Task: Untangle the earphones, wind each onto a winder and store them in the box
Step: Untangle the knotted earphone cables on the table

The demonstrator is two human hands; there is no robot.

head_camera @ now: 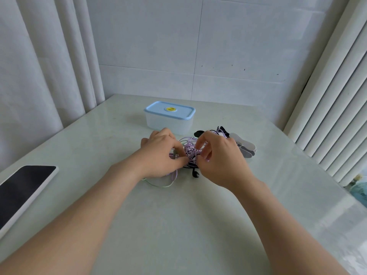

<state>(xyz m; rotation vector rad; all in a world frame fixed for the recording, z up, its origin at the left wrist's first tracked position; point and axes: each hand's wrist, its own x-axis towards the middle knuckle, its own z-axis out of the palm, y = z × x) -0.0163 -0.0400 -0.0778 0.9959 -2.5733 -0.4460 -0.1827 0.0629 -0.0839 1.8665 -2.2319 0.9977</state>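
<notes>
A tangle of earphone cables (190,148), mostly purple with black and pale green strands, lies mid-table. My left hand (160,153) pinches the tangle on its left side. My right hand (218,155) pinches purple strands on its right side. A black earbud (196,174) hangs out below the tangle, and a pale green loop (158,184) trails under my left wrist. Several flat winders (245,146), white, grey and black, lie just right of my right hand. The clear box with a blue lid (169,117) stands closed behind the hands.
A dark tablet in a white frame (23,187) lies at the table's left edge. Curtains hang on the left, white slats (333,108) on the right. The pale table (178,225) meets a tiled wall behind the box.
</notes>
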